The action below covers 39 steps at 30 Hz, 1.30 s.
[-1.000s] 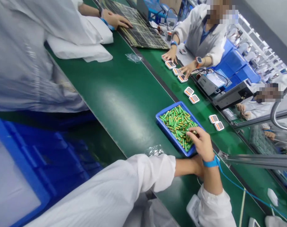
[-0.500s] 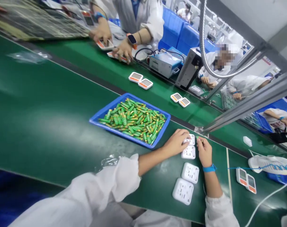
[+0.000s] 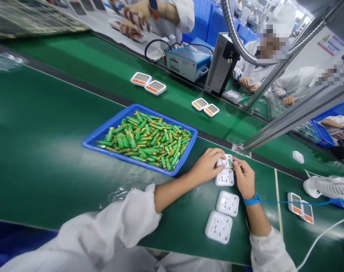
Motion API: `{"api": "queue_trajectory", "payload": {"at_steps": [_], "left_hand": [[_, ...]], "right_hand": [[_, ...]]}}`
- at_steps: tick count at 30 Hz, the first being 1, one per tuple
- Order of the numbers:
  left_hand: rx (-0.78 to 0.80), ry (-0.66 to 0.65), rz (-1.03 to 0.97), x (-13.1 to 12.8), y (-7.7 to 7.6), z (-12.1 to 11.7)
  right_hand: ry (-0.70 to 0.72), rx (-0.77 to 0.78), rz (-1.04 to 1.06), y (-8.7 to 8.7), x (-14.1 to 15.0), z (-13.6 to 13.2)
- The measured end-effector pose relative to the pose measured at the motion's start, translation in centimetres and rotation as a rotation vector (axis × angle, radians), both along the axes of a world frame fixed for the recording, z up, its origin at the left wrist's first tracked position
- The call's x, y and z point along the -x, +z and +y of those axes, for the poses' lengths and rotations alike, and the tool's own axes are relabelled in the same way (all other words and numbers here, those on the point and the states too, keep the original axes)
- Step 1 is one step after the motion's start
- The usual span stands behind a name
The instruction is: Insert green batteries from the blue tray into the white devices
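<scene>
My left hand (image 3: 208, 165) grips the left side of the farthest white device (image 3: 222, 161), which lies back up on the green bench. A green battery (image 3: 230, 163) shows at that device's right side. My right hand (image 3: 244, 177), wearing a blue wrist strap, pinches another battery (image 3: 240, 165) beside it, mostly hidden by the fingers. Nearer to me, in a column, lie a second white device (image 3: 224, 177), a third (image 3: 227, 203) and a fourth (image 3: 218, 227), all back up. Left of my hands, a blue tray (image 3: 126, 162) holds a heap of green-and-gold batteries.
Beyond the tray, pairs of orange-and-white devices (image 3: 155, 87) rest on the green belt (image 3: 104, 71). Another pair (image 3: 296, 204) lies at right near a white fan (image 3: 327, 187). A metal post (image 3: 296, 115) slants up from the bench. Across the belt, a co-worker's hands (image 3: 138, 17) handle devices.
My right hand has brought its battery to the device's right side, where a green battery now shows. My left hand stays on the device. The camera view has shifted; the co-worker's hand has lifted.
</scene>
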State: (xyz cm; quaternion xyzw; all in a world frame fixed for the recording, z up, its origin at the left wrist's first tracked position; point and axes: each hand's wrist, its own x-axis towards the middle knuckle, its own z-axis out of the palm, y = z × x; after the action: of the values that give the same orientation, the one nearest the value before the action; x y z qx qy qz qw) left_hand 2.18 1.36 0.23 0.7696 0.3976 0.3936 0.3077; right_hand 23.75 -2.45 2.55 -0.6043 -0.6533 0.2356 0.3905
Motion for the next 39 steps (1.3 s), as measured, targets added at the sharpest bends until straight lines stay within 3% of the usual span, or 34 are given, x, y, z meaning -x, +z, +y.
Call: {"api": "queue_trajectory", "payload": {"at_steps": [5,16,22,26,33,39], "left_hand": [[-0.001,-0.002,0.002,0.0,-0.1,0.0],[-0.006,0.002,-0.008,-0.1,-0.2,0.3],[0.002,0.009,0.026,0.1,-0.2,0.1],[0.000,0.001,0.038,0.2,-0.2,0.1],[0.025,-0.010,0.054,0.2,-0.5,0.2],[0.035,-0.018,0.083,0.0,-0.8,0.4]], "right_hand": [[0.074,-0.030,0.042,0.0,-0.9,-1.3],[0.180,-0.052,-0.177,-0.9,-1.1,-1.1],[0.053,-0.082,-0.073,-1.0,-1.2,-1.0],[0.073,-0.051,0.011,-0.9,-1.3,-0.7],[-0.079,-0.024,0.331,-1.3,-0.7,1.0],[-0.095,-0.036,0.324,-1.5,0.0,1.7]]}}
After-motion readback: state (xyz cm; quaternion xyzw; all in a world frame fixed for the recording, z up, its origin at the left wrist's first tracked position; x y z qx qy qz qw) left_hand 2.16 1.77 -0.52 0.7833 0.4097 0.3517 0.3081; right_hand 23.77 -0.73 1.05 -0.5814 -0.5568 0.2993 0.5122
